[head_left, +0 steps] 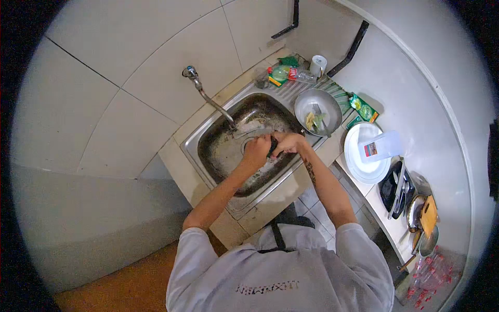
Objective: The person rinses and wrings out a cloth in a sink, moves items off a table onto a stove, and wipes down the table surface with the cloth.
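Observation:
Over the steel sink [208, 151], my two hands are close together. My left hand [257, 150] is closed on a small black object [272, 146], whose kind I cannot make out. From the other side my right hand [287, 143] grips the same object, with its fingers partly hidden. Below my hands, the basin floor shows pale foam or residue. A metal faucet [210, 99] reaches over the basin from the wall. To the right of my hands, a round metal pan [302, 112] sits on the drainboard, holding a fork [318, 110] and yellowish-green scraps.
Behind the pan are a white mug [318, 65], a plastic bottle [304, 76] and green packets. The right counter bears white plates [353, 169], a clear plastic container [385, 144], a black tray [389, 190] with cutlery, a wooden board [429, 217] and several bottles [434, 273].

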The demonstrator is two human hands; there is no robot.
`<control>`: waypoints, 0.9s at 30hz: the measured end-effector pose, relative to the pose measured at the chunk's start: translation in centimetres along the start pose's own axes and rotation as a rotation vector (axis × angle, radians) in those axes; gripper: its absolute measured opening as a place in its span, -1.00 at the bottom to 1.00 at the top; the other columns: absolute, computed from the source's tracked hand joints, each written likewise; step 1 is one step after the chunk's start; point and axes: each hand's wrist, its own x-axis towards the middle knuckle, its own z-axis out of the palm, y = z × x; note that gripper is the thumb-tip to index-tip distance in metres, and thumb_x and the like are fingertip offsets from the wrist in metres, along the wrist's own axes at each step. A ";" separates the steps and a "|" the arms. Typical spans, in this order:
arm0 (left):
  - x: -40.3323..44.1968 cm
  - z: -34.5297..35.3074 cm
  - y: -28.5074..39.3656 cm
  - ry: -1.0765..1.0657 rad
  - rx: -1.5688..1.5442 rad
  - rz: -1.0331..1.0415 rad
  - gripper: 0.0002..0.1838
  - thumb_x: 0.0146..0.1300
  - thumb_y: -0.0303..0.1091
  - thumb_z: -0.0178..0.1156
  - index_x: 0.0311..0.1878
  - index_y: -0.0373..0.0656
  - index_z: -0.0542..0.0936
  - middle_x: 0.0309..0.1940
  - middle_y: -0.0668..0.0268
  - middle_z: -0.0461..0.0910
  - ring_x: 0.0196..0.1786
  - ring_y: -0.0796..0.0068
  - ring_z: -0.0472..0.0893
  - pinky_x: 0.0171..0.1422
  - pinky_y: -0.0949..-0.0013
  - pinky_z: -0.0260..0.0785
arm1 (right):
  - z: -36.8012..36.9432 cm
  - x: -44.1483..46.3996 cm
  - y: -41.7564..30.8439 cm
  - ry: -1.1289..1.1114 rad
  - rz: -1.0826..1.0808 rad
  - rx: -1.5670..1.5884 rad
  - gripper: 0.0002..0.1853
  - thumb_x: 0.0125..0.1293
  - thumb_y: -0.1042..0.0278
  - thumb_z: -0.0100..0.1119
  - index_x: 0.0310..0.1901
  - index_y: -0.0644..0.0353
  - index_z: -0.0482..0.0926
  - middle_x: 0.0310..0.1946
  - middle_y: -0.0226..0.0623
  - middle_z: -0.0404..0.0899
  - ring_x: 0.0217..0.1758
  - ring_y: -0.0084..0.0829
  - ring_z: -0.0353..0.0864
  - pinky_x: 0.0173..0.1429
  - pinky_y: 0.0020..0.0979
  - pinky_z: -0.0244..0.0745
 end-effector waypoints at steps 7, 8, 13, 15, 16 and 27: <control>1.1 1.6 -0.8 -0.004 0.026 0.004 -0.67 -0.09 -0.31 0.35 -0.27 -0.33 0.59 -0.36 -0.05 0.64 -0.24 -0.05 0.67 -0.11 0.02 0.54 | 1.1 0.5 -2.4 -0.085 -0.036 -0.066 -0.47 -0.28 0.48 0.47 -0.12 0.22 0.59 -0.44 -0.24 0.66 -0.49 -0.43 0.60 -0.55 -0.34 0.45; 1.3 2.0 -1.2 0.038 0.085 0.058 -0.67 -0.08 -0.33 0.37 -0.27 -0.34 0.60 -0.34 0.00 0.66 -0.26 0.02 0.69 -0.21 0.09 0.56 | 1.5 1.9 -1.5 -0.027 0.014 -0.144 -0.57 -0.25 0.51 0.47 -0.22 0.30 0.62 -0.47 -0.24 0.65 -0.53 -0.43 0.58 -0.55 -0.36 0.45; 1.8 4.6 -2.8 0.257 0.186 0.190 -0.71 -0.07 -0.40 0.36 -0.26 -0.34 0.60 -0.39 0.04 0.68 -0.32 0.08 0.72 -0.32 0.15 0.57 | 2.2 1.9 -1.4 0.249 -0.011 -0.167 -0.58 -0.24 0.42 0.51 -0.27 0.41 0.65 -0.44 -0.11 0.68 -0.50 -0.20 0.65 -0.42 -0.25 0.58; 2.1 5.6 -2.7 0.315 0.163 0.101 -0.73 -0.06 -0.44 0.33 -0.26 -0.34 0.59 -0.47 0.05 0.66 -0.36 0.06 0.70 -0.30 0.13 0.57 | 2.3 1.6 -1.4 0.402 -0.155 -0.494 -0.45 -0.27 0.27 0.53 -0.18 0.40 0.65 -0.30 0.07 0.69 -0.27 0.01 0.71 -0.14 -0.15 0.64; 2.1 5.4 -2.4 0.315 0.161 0.104 -0.73 -0.06 -0.44 0.33 -0.26 -0.34 0.59 -0.47 0.05 0.66 -0.36 0.06 0.70 -0.30 0.13 0.57 | 2.3 1.6 -1.3 0.403 -0.151 -0.493 -0.45 -0.27 0.27 0.53 -0.18 0.40 0.65 -0.30 0.07 0.69 -0.27 0.01 0.71 -0.14 -0.15 0.64; 3.7 3.7 -3.0 0.151 0.106 0.073 -0.75 -0.15 -0.24 0.37 -0.39 -0.18 0.66 -0.50 0.05 0.63 -0.35 -0.01 0.68 -0.21 0.01 0.54 | 3.7 1.6 -0.2 0.654 0.023 -0.539 -0.61 0.01 0.21 0.31 -0.17 0.34 0.64 -0.20 0.19 0.66 -0.09 0.11 0.69 0.02 -0.03 0.61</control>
